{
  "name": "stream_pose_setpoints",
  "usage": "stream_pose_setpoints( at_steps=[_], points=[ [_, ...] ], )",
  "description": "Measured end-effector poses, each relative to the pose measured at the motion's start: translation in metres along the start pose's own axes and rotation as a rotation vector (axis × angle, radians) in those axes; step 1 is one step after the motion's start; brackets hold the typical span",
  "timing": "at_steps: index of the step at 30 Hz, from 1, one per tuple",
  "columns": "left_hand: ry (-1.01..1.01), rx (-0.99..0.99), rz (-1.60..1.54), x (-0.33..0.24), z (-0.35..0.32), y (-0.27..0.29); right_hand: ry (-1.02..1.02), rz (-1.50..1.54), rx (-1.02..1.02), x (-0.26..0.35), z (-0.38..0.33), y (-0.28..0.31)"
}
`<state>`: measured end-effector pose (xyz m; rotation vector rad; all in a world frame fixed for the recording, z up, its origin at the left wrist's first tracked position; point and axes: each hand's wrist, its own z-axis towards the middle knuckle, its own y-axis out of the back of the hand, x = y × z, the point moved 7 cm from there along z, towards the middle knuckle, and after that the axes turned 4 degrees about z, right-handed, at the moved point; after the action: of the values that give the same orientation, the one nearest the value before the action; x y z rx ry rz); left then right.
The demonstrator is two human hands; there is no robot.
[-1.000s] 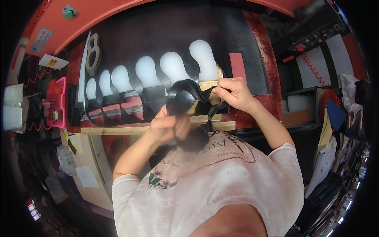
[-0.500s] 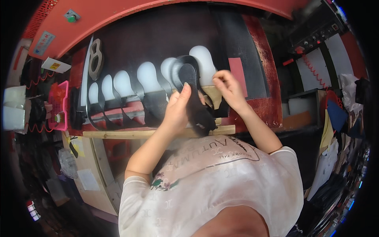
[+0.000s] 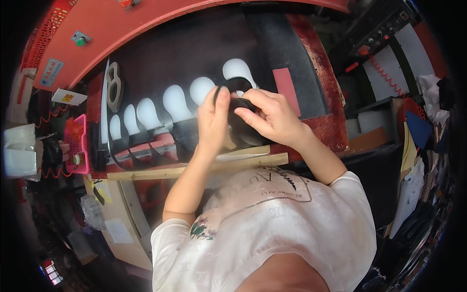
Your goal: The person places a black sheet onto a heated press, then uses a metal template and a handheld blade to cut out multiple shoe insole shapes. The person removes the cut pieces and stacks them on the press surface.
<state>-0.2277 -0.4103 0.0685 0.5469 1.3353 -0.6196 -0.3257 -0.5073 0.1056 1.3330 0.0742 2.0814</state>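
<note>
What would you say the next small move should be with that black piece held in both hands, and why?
Probably ease the black piece down onto the black sheet: both the left hand and right hand pinch it above the row of white cut-outs.

Matt black rubbery piece (image 3: 242, 121) pinched between left hand (image 3: 212, 121) and right hand (image 3: 272, 117). Smooth, faintly glossy white moulded forms (image 3: 176, 103) in a row at centre frame. Pale bare wooden strip (image 3: 194, 169) below. Glossy red painted metal housing (image 3: 146, 34) across the top. Pink plastic basket (image 3: 78, 146) at left.
</note>
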Motion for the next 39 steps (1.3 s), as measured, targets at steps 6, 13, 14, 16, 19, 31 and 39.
stream_pose_setpoints(
  at_steps=[6, 13, 14, 16, 19, 31, 39],
  points=[
    [0.375, -0.260, -0.773, 0.058, 0.055, 0.036, 0.638, -0.326, 0.004, 0.056, -0.054, -0.019],
    [0.213, -0.002, -1.252, 0.060, 0.097, 0.130, 0.258, 0.036, -0.606, 0.044, -0.114, 0.108],
    [0.185, 0.018, -1.209, 0.054, 0.096, 0.135, 0.261, 0.102, -0.874, 0.037, -0.125, 0.139],
    [0.142, 0.061, -1.191, 0.039, 0.086, 0.135, 0.194, 0.307, -1.283, 0.024, -0.158, 0.195],
    [0.025, 0.094, -0.964, 0.015, 0.070, 0.123, 0.216, 0.052, -1.458, 0.007, -0.185, 0.255],
    [-0.096, 0.310, -0.621, -0.051, 0.043, 0.063, -0.749, -0.611, -1.088, -0.293, -0.255, 0.300],
    [-0.019, 0.311, -0.462, -0.044, 0.020, 0.032, -0.248, 0.129, -0.647, -0.173, -0.091, 0.220]
  ],
)
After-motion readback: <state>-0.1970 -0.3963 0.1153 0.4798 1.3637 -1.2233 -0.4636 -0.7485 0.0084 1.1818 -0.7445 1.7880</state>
